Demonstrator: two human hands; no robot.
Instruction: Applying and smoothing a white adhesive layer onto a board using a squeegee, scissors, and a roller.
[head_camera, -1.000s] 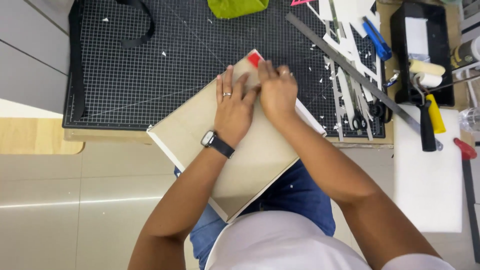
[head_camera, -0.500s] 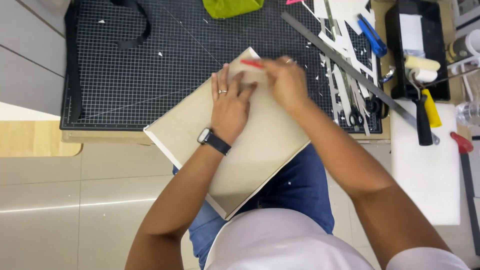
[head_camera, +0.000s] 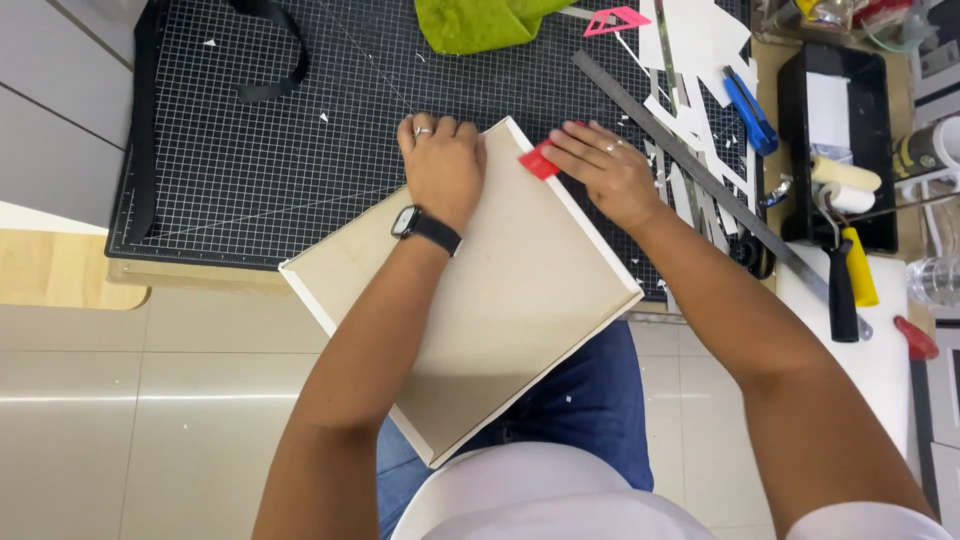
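Both hands busy: left hand (head_camera: 440, 165) flat on the shallow beige cardboard tray (head_camera: 500, 320), right hand (head_camera: 600, 170) pinching a small red plastic scraper (head_camera: 538, 160). Tray looks light, stiff; grip its rims.

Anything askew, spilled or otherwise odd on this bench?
The shallow beige tray lies skewed to the cutting mat grid, with its near corner hanging off the table edge over the person's lap. White paper offcuts and small scraps litter the mat beside the metal ruler. Nothing looks damaged.
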